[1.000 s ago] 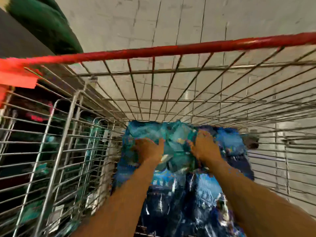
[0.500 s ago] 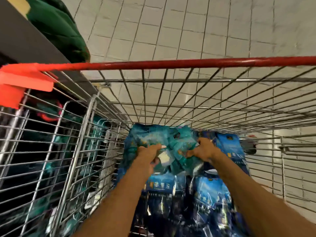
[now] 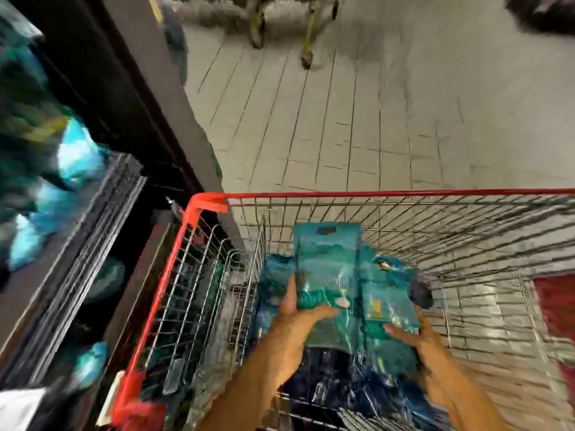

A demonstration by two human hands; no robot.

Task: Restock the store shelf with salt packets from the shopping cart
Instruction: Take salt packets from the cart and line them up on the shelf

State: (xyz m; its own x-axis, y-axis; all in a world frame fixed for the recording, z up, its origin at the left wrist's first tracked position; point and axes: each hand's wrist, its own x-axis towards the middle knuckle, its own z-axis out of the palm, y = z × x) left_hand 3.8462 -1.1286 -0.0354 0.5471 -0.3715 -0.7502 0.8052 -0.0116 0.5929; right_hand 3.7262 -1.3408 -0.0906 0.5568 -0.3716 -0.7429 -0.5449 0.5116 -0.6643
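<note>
Head view: your two bare hands lift a stack of teal plastic salt packets (image 3: 328,275) above the red-rimmed wire shopping cart (image 3: 357,194). Your left hand (image 3: 298,309) grips the near left edge of the stack, thumb curled over the top packet and fingers along its side. Your right hand (image 3: 410,332) holds the near right corner, thumb on top, fingers underneath and blurred. Below your wrists, dark blue glossy packets (image 3: 342,381) lie in the cart's basket. Left of your left hand, past the cart's wire side, stands the dark store shelf (image 3: 93,213), with blurred pale blue packets (image 3: 77,154) on it. Beyond your hands stretches a grey tiled floor (image 3: 373,119).
</note>
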